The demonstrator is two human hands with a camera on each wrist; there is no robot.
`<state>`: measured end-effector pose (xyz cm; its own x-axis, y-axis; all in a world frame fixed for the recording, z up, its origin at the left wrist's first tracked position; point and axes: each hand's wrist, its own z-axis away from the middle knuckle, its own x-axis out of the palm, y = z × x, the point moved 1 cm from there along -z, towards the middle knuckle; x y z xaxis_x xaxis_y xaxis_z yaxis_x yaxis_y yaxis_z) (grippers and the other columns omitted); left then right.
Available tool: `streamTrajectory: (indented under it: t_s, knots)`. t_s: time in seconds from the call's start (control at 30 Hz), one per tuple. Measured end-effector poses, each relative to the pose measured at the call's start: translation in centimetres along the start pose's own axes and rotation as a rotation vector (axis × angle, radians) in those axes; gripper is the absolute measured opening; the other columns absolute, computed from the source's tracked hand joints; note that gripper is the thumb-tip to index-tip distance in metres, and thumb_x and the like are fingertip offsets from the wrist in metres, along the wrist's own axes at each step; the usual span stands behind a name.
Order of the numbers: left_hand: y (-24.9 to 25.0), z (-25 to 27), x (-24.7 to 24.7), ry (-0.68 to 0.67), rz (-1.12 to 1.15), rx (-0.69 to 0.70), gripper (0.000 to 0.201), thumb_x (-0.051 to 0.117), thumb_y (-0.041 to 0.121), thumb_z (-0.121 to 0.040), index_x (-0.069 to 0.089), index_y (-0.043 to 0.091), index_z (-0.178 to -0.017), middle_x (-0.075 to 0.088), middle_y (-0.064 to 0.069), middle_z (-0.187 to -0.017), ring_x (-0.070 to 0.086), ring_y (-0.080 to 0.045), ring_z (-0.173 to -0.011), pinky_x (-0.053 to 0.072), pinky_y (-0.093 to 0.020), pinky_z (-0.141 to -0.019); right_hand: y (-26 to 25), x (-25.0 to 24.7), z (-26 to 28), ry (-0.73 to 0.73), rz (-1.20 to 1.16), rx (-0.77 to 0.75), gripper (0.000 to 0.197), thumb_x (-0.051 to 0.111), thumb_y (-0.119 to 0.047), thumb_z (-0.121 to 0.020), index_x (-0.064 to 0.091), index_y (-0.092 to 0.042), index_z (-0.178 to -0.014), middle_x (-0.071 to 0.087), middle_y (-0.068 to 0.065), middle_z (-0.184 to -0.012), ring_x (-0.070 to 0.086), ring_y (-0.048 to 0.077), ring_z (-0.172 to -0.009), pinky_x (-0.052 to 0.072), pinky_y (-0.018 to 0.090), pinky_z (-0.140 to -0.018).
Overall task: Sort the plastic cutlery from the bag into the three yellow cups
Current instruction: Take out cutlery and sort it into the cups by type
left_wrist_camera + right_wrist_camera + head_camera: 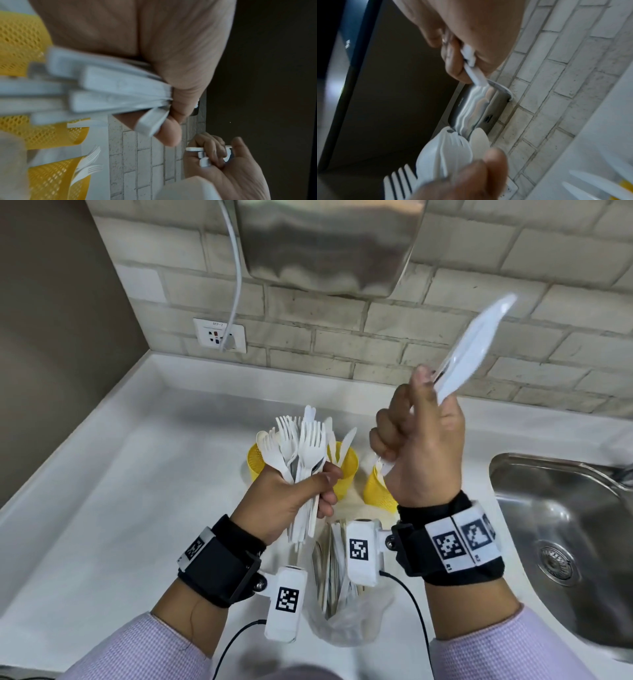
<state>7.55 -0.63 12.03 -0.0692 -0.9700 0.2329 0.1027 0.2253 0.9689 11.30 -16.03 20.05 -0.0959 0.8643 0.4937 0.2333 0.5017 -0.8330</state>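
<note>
My left hand (308,494) grips a thick bundle of white plastic forks and spoons (298,446) by the handles, heads pointing up. The fanned handles (111,92) fill the left wrist view. My right hand (418,422) is raised higher and holds a few white knives (479,344), blades pointing up and right; its fingers (453,63) pinch the knives (476,77). Three yellow mesh cups stand behind the hands: left (255,463), middle (347,462) with knives in it, right (375,491). The plastic bag (346,621) lies below the wrists with cutlery inside.
A steel sink (561,529) is set into the white counter (102,508) on the right. A metal wall unit (329,244) with a white cable (236,285) hangs above, over a socket (219,335) in the brick wall.
</note>
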Motion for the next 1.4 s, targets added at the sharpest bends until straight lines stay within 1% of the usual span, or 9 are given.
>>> streamTrajectory:
  t_s: [0.17,0.27,0.43,0.57,0.77,0.93,1.03,1.3,1.4]
  knots:
    - [0.2,-0.1,0.5,-0.001,0.110,-0.143,0.008,0.060,-0.003,-0.096,0.067,-0.003,-0.098,0.075,-0.021,-0.090,0.074,-0.028,-0.076,0.057,-0.026,-0.061,1.7,1.0,1.2,-0.116,0.088,-0.008,0.039,0.065,-0.032,-0.090,0.037,-0.029,-0.063,0.023,-0.010,-0.049,0.018,0.010,-0.038,0.022,0.017,-0.043]
    - [0.3,-0.1,0.5,-0.008,0.154,-0.190,0.011,0.060,-0.003,-0.094,0.069,-0.002,-0.100,0.075,-0.022,-0.097,0.076,-0.032,-0.086,0.058,-0.026,-0.063,2.6,1.2,1.6,-0.117,0.165,-0.012,0.044,0.064,-0.029,-0.094,0.045,-0.031,-0.055,0.033,-0.013,-0.043,0.028,0.010,-0.034,0.029,0.022,-0.044]
    - [0.5,-0.2,0.7,0.006,0.180,-0.163,0.014,0.063,-0.003,-0.092,0.073,0.002,-0.101,0.075,-0.015,-0.088,0.075,-0.027,-0.075,0.062,-0.031,-0.067,4.3,1.0,2.1,-0.132,0.314,-0.026,0.045,0.067,-0.032,-0.093,0.051,-0.030,-0.050,0.045,-0.007,-0.042,0.041,0.018,-0.036,0.038,0.035,-0.051]
    - [0.6,-0.1,0.7,-0.005,0.171,-0.168,0.020,0.063,-0.005,-0.092,0.077,0.010,-0.090,0.075,-0.016,-0.087,0.075,-0.028,-0.076,0.062,-0.033,-0.071,4.8,0.9,2.1,-0.122,0.324,-0.010,0.051,0.065,-0.031,-0.097,0.046,-0.029,-0.049,0.044,-0.006,-0.043,0.041,0.020,-0.038,0.037,0.034,-0.053]
    - [0.5,0.1,0.3,-0.019,-0.009,-0.109,0.012,0.062,-0.002,-0.095,0.073,0.004,-0.095,0.076,-0.020,-0.092,0.073,-0.033,-0.075,0.055,-0.032,-0.065,3.3,0.7,1.2,-0.087,0.315,-0.013,0.054,0.052,-0.044,-0.102,0.037,-0.020,-0.056,0.033,-0.007,-0.045,0.028,0.014,-0.038,0.026,0.027,-0.045]
    - [1.0,0.3,0.2,-0.072,-0.153,0.020,0.007,0.064,0.001,-0.096,0.067,0.001,-0.102,0.076,-0.019,-0.089,0.065,-0.029,-0.057,0.052,-0.030,-0.057,1.4,-0.5,-0.5,-0.068,0.444,-0.041,0.016,0.066,-0.025,-0.095,0.062,-0.013,-0.085,0.038,-0.004,-0.050,0.030,0.012,-0.040,0.029,0.021,-0.047]
    - [1.4,0.6,0.4,-0.108,-0.168,0.072,0.006,0.063,-0.001,-0.096,0.066,-0.001,-0.102,0.075,-0.022,-0.089,0.065,-0.024,-0.056,0.055,-0.030,-0.057,0.3,-0.9,-1.0,-0.159,0.592,-0.041,0.005,0.070,-0.015,-0.094,0.071,-0.012,-0.090,0.037,0.012,-0.058,0.032,0.014,-0.045,0.032,0.021,-0.047]
    - [1.7,0.7,0.6,-0.181,-0.199,0.102,0.011,0.061,-0.007,-0.096,0.061,-0.001,-0.105,0.074,-0.015,-0.095,0.069,-0.018,-0.057,0.056,-0.032,-0.055,-0.7,-1.3,-1.2,-0.389,0.726,0.024,0.004,0.073,-0.012,-0.095,0.076,-0.010,-0.096,0.040,-0.007,-0.048,0.037,0.007,-0.044,0.036,0.017,-0.053]
    - [1.7,0.7,0.5,-0.180,-0.210,0.098,0.008,0.062,-0.004,-0.096,0.064,-0.005,-0.104,0.074,-0.013,-0.087,0.066,-0.019,-0.054,0.055,-0.031,-0.054,-0.9,-1.3,-1.2,-0.433,0.707,0.012,0.003,0.071,-0.011,-0.095,0.074,-0.011,-0.094,0.043,0.007,-0.052,0.039,0.008,-0.046,0.038,0.019,-0.054]
